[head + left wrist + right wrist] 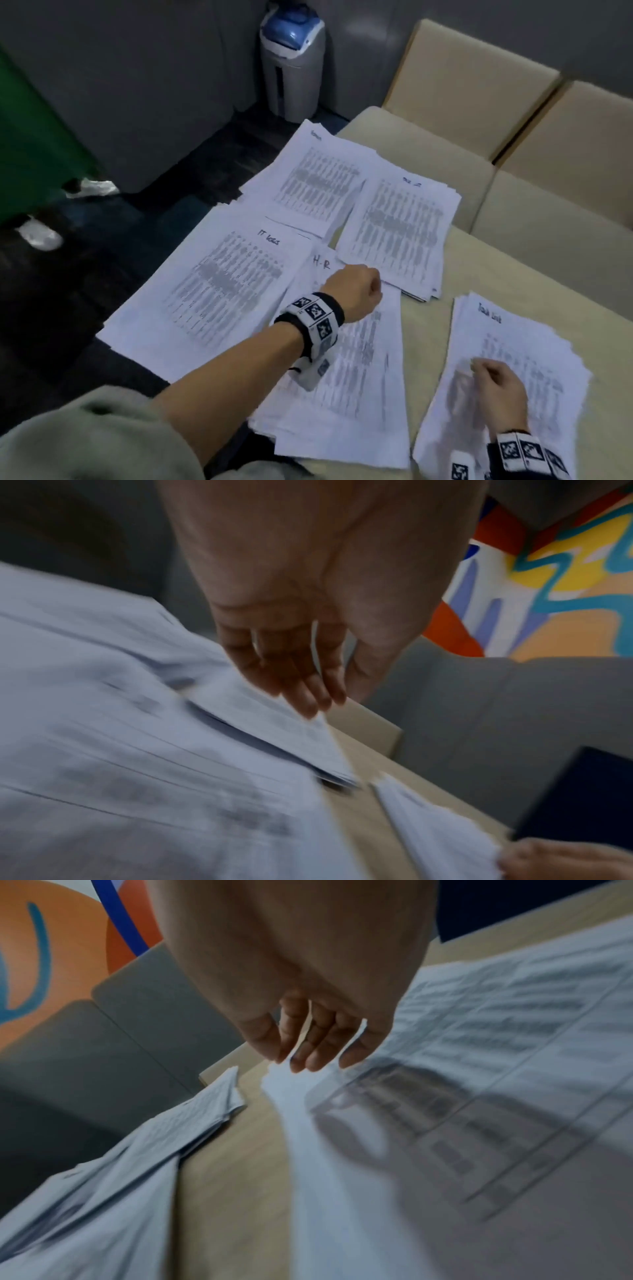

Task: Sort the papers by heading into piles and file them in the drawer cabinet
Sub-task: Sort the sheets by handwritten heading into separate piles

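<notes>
Left hand (354, 291) over "H-R" pile (346, 377) — "IT logs" pile (212, 287) beside.

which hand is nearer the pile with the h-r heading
Left. The left hand is directly over the H-R pile, just below its heading. The right hand is off to the side, over the separate nearest-right pile, with bare table between the two piles.

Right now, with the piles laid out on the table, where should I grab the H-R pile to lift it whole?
Probably take the H-R pile by its near edge, the side toward you. There its fanned sheets overhang the table, so fingers can slide under. Its far end is under the left hand.
</notes>
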Demonstrator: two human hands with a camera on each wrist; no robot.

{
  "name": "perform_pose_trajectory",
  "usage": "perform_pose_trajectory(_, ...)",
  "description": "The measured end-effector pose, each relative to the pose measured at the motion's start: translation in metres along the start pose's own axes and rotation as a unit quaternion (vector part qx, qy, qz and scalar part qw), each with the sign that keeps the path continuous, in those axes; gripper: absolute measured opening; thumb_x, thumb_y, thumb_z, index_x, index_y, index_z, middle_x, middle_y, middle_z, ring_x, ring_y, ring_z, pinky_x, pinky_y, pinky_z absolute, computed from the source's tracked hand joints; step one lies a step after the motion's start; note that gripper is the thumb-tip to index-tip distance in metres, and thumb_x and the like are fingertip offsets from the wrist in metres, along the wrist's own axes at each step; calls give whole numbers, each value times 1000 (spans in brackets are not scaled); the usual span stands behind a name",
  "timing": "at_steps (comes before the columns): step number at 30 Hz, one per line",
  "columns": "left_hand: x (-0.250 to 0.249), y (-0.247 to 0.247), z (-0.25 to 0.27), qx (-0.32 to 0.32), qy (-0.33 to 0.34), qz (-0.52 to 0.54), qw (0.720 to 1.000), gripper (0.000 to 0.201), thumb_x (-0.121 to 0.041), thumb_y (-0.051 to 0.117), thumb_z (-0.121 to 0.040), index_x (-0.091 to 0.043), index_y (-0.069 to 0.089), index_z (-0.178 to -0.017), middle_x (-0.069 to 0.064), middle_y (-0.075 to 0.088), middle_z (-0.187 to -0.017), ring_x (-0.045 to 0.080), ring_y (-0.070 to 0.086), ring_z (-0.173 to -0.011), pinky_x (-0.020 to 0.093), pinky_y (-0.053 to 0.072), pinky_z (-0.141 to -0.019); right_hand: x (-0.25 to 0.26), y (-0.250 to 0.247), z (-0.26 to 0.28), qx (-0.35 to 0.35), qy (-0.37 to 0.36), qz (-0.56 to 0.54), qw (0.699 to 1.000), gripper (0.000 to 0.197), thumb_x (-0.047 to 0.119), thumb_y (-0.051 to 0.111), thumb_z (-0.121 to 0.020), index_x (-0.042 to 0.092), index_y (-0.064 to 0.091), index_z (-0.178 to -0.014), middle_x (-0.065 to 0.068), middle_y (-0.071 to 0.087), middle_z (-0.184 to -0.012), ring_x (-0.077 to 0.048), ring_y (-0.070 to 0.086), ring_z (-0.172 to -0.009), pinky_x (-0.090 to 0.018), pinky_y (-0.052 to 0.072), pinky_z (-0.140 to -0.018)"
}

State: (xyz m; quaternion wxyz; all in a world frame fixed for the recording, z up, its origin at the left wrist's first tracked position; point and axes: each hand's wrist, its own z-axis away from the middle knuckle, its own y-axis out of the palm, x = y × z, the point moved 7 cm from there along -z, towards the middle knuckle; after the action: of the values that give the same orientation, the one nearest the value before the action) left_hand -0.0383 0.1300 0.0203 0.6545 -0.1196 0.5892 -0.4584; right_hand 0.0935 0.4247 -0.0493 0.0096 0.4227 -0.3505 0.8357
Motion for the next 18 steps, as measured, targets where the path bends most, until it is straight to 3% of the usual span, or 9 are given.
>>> perform_pose_trajectory(4, -72, 96, -21, 113, 9, -9, 994, 39, -46, 58, -93, -11, 60, -110, 7, 66, -109, 22, 60, -90, 36, 52, -82, -31, -76, -7, -119, 6, 65, 991, 10, 13, 66, -90, 6, 65, -97, -17, 65, -96, -31, 58, -91, -34, 42, -83)
perform_pose_trajectory(6, -86, 136, -28, 127, -30, -47, 990, 50, -48, 54, -95, -9, 52, -125, 10, 58, -124, 27, 57, -106, 38, 49, -91, -51, -107, -18, -159, 33, 96, 982, 29, 25, 73, -85, 5, 63, -103, -19, 63, -106, -35, 59, -99, -40, 47, -88)
perform_pose_trajectory(8, -90, 167, -34, 122, -77, -74, 987, 51, -45, 51, -97, -5, 46, -129, 14, 53, -130, 31, 53, -116, 37, 45, -93, -73, -123, -32, -144, 82, 115, 979, 55, 39, 80, -78, 4, 58, -114, -21, 57, -118, -38, 55, -111, -45, 46, -95)
perform_pose_trajectory(10, -93, 189, -37, 114, -109, -82, 984, 48, -43, 49, -97, -4, 47, -125, 16, 54, -128, 32, 53, -115, 36, 43, -91, -88, -127, -45, -104, 114, 127, 980, 73, 49, 82, -72, 3, 53, -121, -21, 53, -125, -39, 52, -116, -44, 44, -96)
perform_pose_trajectory(16, -107, 215, -31, 64, -147, -94, 983, 56, -48, 49, -96, -5, 42, -131, 16, 48, -131, 32, 52, -116, 38, 45, -97, -99, -136, -67, -77, 163, 107, 978, 82, 49, 79, -77, 0, 43, -131, -23, 38, -139, -42, 42, -126, -48, 41, -101)
perform_pose_trajectory(18, -109, 215, -29, 50, -155, -72, 984, 50, -45, 49, -96, -8, 44, -129, 14, 48, -128, 32, 54, -111, 39, 46, -95, -100, -139, -70, -74, 159, 120, 977, 84, 47, 82, -74, -1, 43, -131, -24, 41, -137, -41, 43, -126, -46, 41, -100)
